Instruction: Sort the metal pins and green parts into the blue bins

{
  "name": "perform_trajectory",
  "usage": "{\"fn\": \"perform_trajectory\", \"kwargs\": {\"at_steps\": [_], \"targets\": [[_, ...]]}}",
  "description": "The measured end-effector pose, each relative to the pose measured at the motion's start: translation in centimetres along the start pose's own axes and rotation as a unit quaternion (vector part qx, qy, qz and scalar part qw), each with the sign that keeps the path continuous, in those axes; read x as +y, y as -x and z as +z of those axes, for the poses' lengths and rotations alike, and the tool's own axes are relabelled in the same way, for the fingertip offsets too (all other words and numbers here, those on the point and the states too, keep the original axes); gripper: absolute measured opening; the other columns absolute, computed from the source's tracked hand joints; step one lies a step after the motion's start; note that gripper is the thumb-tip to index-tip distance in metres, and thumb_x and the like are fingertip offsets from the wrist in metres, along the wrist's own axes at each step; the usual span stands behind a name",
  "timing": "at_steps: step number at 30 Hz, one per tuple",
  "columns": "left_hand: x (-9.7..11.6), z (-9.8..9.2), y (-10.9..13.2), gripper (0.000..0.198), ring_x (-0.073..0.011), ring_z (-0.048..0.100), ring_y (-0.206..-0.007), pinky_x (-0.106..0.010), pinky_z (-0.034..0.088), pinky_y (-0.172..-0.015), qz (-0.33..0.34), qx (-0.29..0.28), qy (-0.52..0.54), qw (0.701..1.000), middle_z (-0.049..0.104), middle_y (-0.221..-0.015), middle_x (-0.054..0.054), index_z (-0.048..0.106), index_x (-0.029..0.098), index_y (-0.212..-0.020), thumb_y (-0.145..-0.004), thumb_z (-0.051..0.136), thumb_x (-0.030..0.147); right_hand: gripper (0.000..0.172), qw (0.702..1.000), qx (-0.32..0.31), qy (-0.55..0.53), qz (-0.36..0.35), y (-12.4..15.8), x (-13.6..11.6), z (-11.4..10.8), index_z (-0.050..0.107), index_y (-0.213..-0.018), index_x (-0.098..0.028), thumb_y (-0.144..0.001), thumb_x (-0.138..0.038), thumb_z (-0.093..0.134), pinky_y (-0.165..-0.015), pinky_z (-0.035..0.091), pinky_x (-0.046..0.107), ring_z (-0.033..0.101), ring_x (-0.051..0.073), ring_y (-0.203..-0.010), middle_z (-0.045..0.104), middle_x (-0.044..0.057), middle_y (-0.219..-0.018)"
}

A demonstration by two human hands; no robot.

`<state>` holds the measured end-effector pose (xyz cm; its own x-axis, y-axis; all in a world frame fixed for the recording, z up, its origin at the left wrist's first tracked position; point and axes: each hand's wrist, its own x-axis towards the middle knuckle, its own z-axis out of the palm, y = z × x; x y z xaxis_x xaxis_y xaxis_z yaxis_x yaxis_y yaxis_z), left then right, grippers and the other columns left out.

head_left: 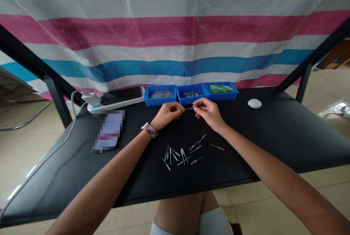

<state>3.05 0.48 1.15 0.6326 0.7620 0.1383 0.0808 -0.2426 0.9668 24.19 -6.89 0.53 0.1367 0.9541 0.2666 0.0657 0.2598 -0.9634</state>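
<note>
A thin silver blind rivet (189, 109) spans the gap between my two hands, just in front of the blue trays. My left hand (170, 114) pinches one end of it, and the fingertips of my right hand (208, 113) are closed on the other. Nearer me on the black table, several loose blind rivets (196, 149) lie scattered at different angles. Behind my hands, the middle blue tray (191, 101) contains many more small metal pieces that look like rivets.
The left blue tray (160, 102) holds clear plastic bags, the right blue tray (222, 97) green packets. A white power strip (117, 105) carries a dark phone (120, 95). Another phone (109, 133) lies at left, a white mouse-like object (254, 103) at right. A cable (67, 136) crosses the left edge.
</note>
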Motion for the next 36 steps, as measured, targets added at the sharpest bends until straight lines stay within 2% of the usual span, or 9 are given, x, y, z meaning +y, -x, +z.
{"fn": "perform_trajectory", "kwargs": {"at_steps": [5, 17, 22, 29, 36], "targets": [[0.01, 0.05, -0.03, 0.030, -0.0095, 0.057, -0.058, -0.022, 0.047, -0.056, 0.002, 0.008, 0.004, 1.000, 0.063, -0.073, 0.000, 0.071, 0.014, -0.088, -0.084, 0.078, 0.043, 0.030, 1.000, -0.010, -0.001, 0.022, -0.16, 0.24, -0.07, 0.071, -0.093, -0.020, -0.082, -0.046, 0.079, -0.052, 0.054, 0.026, 0.063, 0.013, -0.055, 0.070, 0.001, -0.080], [0.42, 0.14, 0.02, 0.031, -0.0080, 0.054, -0.055, -0.021, 0.044, -0.054, -0.004, 0.035, 0.037, 0.999, 0.059, -0.069, 0.002, 0.069, 0.013, -0.090, -0.082, 0.081, 0.041, 0.027, 0.999, -0.038, 0.007, 0.034, -0.19, 0.69, -0.07, 0.072, -0.092, -0.019, -0.083, -0.043, 0.079, -0.053, 0.056, 0.026, 0.067, 0.014, -0.058, 0.075, 0.004, -0.084], [0.26, 0.07, -0.07, 0.030, -0.0084, 0.055, -0.054, -0.021, 0.043, -0.054, 0.001, 0.030, 0.037, 0.999, 0.059, -0.067, 0.003, 0.069, 0.014, -0.092, -0.082, 0.082, 0.039, 0.030, 0.999, -0.028, -0.003, 0.029, -0.12, 0.63, -0.01, 0.072, -0.091, -0.019, -0.077, -0.042, 0.085, -0.053, 0.057, 0.027, 0.065, 0.013, -0.059, 0.070, 0.002, -0.083], [0.17, 0.06, -0.05, 0.032, -0.0088, 0.056, -0.054, -0.021, 0.045, -0.054, 0.004, 0.020, 0.035, 0.999, 0.059, -0.068, 0.004, 0.066, 0.016, -0.098, -0.083, 0.081, 0.040, 0.028, 1.000, -0.014, 0.003, 0.008, -0.14, 0.36, 0.01, 0.072, -0.089, -0.020, -0.075, -0.039, 0.086, -0.053, 0.055, 0.027, 0.064, 0.014, -0.062, 0.070, 0.003, -0.087], [0.26, -0.01, 0.12, 0.031, -0.0098, 0.058, -0.060, -0.021, 0.048, -0.057, 0.000, -0.001, 0.017, 1.000, 0.062, -0.073, 0.000, 0.070, 0.015, -0.090, -0.086, 0.078, 0.045, 0.026, 1.000, -0.010, 0.016, -0.005, -0.15, 0.29, 0.02, 0.072, -0.090, -0.020, -0.076, -0.037, 0.085, -0.054, 0.055, 0.028, 0.063, 0.014, -0.062, 0.070, 0.003, -0.087]]}}
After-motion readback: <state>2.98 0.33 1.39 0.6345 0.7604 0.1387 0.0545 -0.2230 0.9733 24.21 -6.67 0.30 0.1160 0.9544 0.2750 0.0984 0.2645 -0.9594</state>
